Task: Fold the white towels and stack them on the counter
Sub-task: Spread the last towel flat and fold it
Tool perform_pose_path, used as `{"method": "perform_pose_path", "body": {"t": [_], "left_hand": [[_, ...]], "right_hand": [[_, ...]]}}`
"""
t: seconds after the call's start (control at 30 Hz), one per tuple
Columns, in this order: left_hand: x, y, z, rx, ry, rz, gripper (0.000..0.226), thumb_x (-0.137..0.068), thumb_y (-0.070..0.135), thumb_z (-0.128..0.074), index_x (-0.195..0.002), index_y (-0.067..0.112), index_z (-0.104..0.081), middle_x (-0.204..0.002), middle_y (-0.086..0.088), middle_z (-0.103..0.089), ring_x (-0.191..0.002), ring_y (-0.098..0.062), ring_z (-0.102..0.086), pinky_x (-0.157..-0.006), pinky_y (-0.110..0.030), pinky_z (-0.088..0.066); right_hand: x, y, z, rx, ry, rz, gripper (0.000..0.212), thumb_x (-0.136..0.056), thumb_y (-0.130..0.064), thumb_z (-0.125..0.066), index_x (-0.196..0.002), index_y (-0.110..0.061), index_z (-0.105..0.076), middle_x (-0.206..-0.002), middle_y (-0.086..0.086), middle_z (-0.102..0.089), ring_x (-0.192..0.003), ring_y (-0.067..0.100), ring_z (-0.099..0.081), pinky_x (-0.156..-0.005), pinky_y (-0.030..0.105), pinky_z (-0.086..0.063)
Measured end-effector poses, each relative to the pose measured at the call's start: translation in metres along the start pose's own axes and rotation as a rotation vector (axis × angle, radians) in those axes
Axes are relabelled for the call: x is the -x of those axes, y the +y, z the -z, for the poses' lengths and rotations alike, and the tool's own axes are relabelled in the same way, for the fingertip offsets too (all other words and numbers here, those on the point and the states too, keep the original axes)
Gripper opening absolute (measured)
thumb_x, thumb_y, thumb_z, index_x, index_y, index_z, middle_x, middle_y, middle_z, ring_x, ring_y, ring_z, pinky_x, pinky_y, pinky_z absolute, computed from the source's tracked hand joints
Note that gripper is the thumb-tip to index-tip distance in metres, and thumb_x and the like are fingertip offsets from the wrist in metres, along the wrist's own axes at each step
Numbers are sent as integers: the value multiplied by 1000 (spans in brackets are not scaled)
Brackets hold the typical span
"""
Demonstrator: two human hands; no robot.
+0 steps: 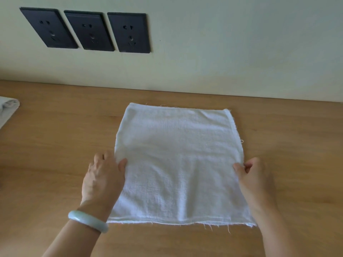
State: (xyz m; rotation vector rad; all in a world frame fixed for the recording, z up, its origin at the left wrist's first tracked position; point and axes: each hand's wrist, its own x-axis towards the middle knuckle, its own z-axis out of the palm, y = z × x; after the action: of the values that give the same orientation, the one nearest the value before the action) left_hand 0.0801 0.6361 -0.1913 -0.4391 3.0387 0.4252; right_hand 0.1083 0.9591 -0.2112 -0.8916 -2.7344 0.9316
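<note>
A white towel lies spread flat on the wooden counter, roughly square, with frayed threads along its near edge. My left hand pinches the towel's left edge about halfway along, thumb on top of the cloth. My right hand pinches the right edge at the same height, thumb and fingers curled round the hem. A pale green bangle sits on my left wrist. Another white towel shows partly at the far left edge of the counter; how it is folded I cannot make out.
The cream wall rises directly behind the counter. Three black wall sockets are set in it at the upper left. Bare wood surrounds the towel to the left, right and front.
</note>
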Motion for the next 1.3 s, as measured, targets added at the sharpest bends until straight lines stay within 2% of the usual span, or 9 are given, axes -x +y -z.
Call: {"method": "perform_pose_path", "body": {"t": [0.2,0.37,0.53,0.67,0.77,0.97,1.03,1.13,1.3], "left_hand": [[2,-3,-1,116,27,-44,20,-98,26,-50,-84,12,-47,-83,-3,-49,-72,-25,-49,-64,-35,-37],[-5,-8,3,175,-6,-44,19,-98,26,-51,-86,11,-52,-87,-6,-54,-80,-28,-53,-73,-40,-44],[-14,-9,11,256,-106,37,22,-99,19,-48,-80,9,-56,-77,-8,-57,-82,-34,-53,-67,-35,-38],[-24,-17,21,231,-212,75,28,-96,12,-45,-68,14,-51,-71,-7,-55,-67,-27,-47,-57,-32,-32],[-22,-22,14,108,-167,28,19,-98,19,-45,-81,14,-50,-80,-8,-57,-71,-27,-50,-63,-34,-35],[3,-31,4,-16,-140,16,44,-97,53,-36,-102,14,-55,-90,-4,-62,-80,-26,-61,-66,-36,-47],[15,-28,4,-75,-113,-1,40,-99,49,-34,-105,15,-53,-97,-4,-62,-83,-25,-59,-65,-35,-40],[24,-28,5,-101,-96,-27,34,-104,34,-29,-108,11,-53,-105,-9,-63,-94,-33,-61,-68,-34,-33],[14,-42,14,57,-155,-4,32,-105,28,-32,-104,7,-57,-102,-21,-65,-96,-43,-59,-72,-38,-38]], "right_hand": [[6,-13,11,-28,32,109,21,-86,-16,-68,-74,-13,-50,-77,4,-54,-70,25,-49,-56,32,-32],[6,-16,23,-242,-156,-107,18,-88,-27,-67,-96,-13,-61,-82,0,-62,-76,19,-57,-58,28,-38],[6,-14,28,-258,-258,-132,21,-95,-24,-57,-81,-7,-60,-60,3,-50,-56,21,-45,-54,31,-32],[5,-14,23,-205,-260,-155,20,-90,-28,-66,-90,-10,-57,-71,8,-58,-62,26,-53,-58,32,-40],[12,-18,22,-143,-251,-137,28,-88,-32,-68,-96,-11,-52,-87,14,-63,-77,32,-62,-63,36,-44],[53,-9,28,-1,-202,-129,25,-96,-34,-53,-104,-10,-48,-78,9,-59,-65,29,-59,-57,38,-48],[63,0,25,-19,-195,-157,22,-97,-30,-50,-99,-8,-51,-74,8,-57,-64,26,-56,-57,38,-46],[71,6,23,-159,-168,-189,18,-97,-22,-50,-83,-10,-53,-63,6,-48,-40,18,-52,-41,34,-47],[75,7,27,-220,-180,-205,14,-95,-23,-57,-89,-11,-56,-80,12,-61,-33,24,-55,-33,23,-38]]}}
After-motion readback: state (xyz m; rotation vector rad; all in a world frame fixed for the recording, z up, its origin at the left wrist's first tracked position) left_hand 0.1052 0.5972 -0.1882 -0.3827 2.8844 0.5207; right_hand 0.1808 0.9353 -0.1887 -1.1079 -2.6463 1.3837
